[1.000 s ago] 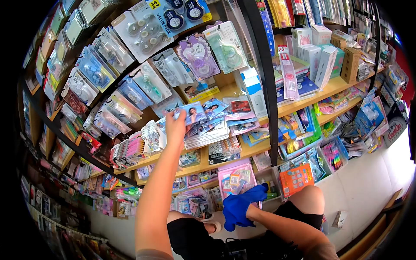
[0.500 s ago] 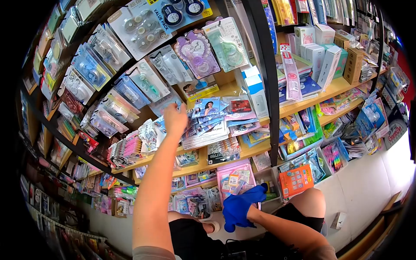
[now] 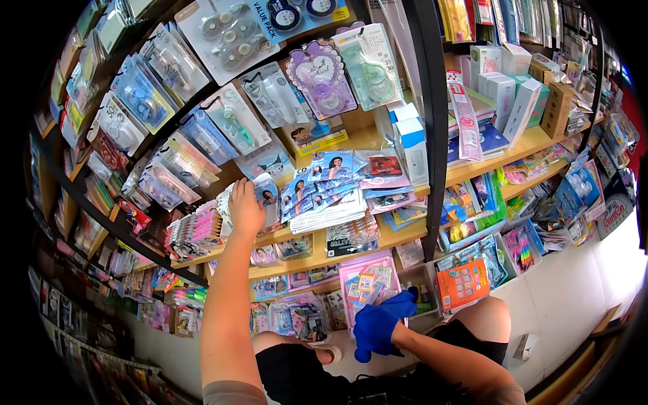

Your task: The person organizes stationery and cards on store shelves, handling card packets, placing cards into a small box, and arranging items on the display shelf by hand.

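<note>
My left hand (image 3: 246, 204) is at the middle shelf, fingers curled over the top of a row of upright white packets (image 3: 225, 202). A packet with a portrait on it (image 3: 268, 196) stands against the hand's right side. Right of it lies a fanned pile of blue picture packets (image 3: 322, 182) on white cards. Low over my lap, my right hand is wrapped in a bunched blue cloth (image 3: 378, 327) that hides its fingers. Behind the cloth is a pink tray (image 3: 345, 275) holding small packets.
Blister packs (image 3: 320, 77) hang above the shelf. Pink spiral items (image 3: 196, 231) stand at its left end. A black post (image 3: 434, 135) divides it from the right shelf with white boxes (image 3: 501, 91). Bins and an orange pack (image 3: 462, 283) sit low, near my knee.
My left hand has come down and left from above the shelf onto the upright packets. The portrait packet now shows beside it. The view has shifted slightly; the right hand stays with the blue cloth.
</note>
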Demonstrator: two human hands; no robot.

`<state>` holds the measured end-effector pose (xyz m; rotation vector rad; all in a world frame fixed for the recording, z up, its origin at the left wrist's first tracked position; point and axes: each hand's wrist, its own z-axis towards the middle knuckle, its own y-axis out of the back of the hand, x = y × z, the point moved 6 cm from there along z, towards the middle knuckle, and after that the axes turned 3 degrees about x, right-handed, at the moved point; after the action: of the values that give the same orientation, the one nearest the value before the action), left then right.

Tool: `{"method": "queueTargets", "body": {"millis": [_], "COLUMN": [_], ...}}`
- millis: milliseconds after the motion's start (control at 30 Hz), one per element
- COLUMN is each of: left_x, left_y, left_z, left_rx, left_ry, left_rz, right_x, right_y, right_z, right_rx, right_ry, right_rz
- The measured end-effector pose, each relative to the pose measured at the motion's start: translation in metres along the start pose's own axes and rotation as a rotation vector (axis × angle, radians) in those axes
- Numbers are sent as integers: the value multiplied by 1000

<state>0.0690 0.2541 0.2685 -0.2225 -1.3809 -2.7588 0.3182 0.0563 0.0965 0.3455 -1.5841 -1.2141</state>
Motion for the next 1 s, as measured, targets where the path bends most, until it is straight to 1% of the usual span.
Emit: {"method": "queueTargets", "body": {"millis": [33,100,133,200,233,333,433,467,533,600,633,667,700,733,767,800,833,867,900,967,1000], "left_x": [0,0,0,-4,-5,-6,-10,-12,-16,-42,-56,-66,-94,-121,-146,-171,-196,-208,-215,-217,-218], "left_y": [0,6,8,14,22,49,85,94,90,86,71,41,35,33,12,-22,-2,-15,-17,-12,-5], "left_z": [0,-2,-4,-9,-10,-15,-36,-49,-90,-141,-170,-206,-230,-247,-272,-303,-300,-306,-309,-301,-294], "left_rx": [-1,-4,30,93,53,-75,-169,-172,-119,51,67,142,209,258,268,241,213,238,263,319,351], "left_ry": [-10,-29,-26,-15,-20,-44,-8,43,205,450,513,595,760,845,1006,1106,1278,1206,1138,1097,1074], "left_rz": [-7,-19,-8,22,-11,-134,-369,-419,-755,-1121,-1171,-1262,-1332,-1367,-1629,-1989,-2113,-2128,-2138,-2170,-2182], "right_x": [0,4,5,6,6,2,-3,-3,-2,8,16,26,32,39,46,34,-14,-60,-47,-25,-12], "right_y": [1,2,3,7,10,23,41,41,38,39,43,50,55,61,66,45,-28,-101,-84,-41,-18], "right_z": [1,4,5,5,6,13,9,10,15,17,16,14,12,10,7,2,7,11,11,3,-7], "right_rx": [-14,58,94,62,46,128,-294,-339,-427,-478,-483,-488,-538,-594,-656,-815,-730,-644,-468,-130,-443], "right_ry": [12,5,4,36,59,-36,-164,-196,-258,-265,-241,-218,-233,-240,-240,-173,-135,-106,-183,-318,-248], "right_rz": [1,-27,-42,-66,-79,26,-190,-312,-556,-670,-665,-663,-511,-354,-202,34,122,210,104,-117,-141]}}
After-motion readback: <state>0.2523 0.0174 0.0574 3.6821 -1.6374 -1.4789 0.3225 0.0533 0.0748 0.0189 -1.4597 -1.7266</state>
